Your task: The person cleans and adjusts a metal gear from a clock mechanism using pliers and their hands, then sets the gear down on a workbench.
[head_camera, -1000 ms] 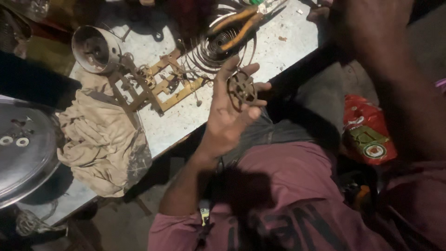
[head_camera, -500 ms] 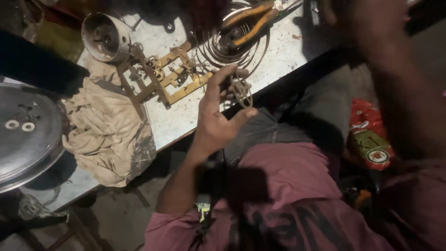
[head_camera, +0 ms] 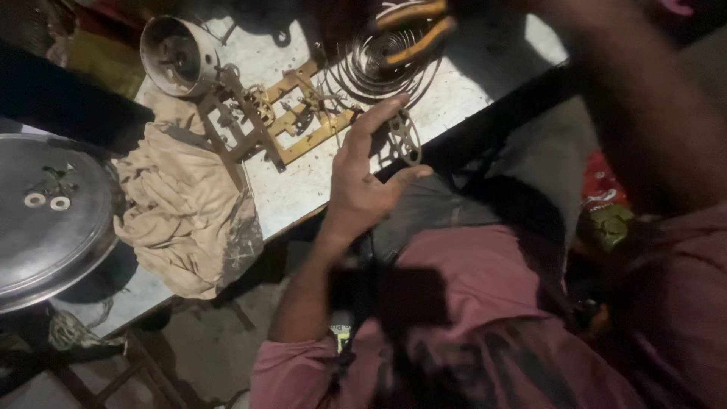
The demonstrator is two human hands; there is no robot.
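At table's edge, left hand (head_camera: 363,185) pinched gear (head_camera: 404,138) between thumb and fingers, edge-on, just beside frame (head_camera: 291,121); right hand's grip could not be told.

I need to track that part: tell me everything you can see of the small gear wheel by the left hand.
The gear wheel is a small, dull brass-looking metal disc with open spokes. It stands nearly on edge over the pale table near its front edge, below the coiled spring. The left hand holds it between index finger and thumb. Teeth are too blurred to make out.
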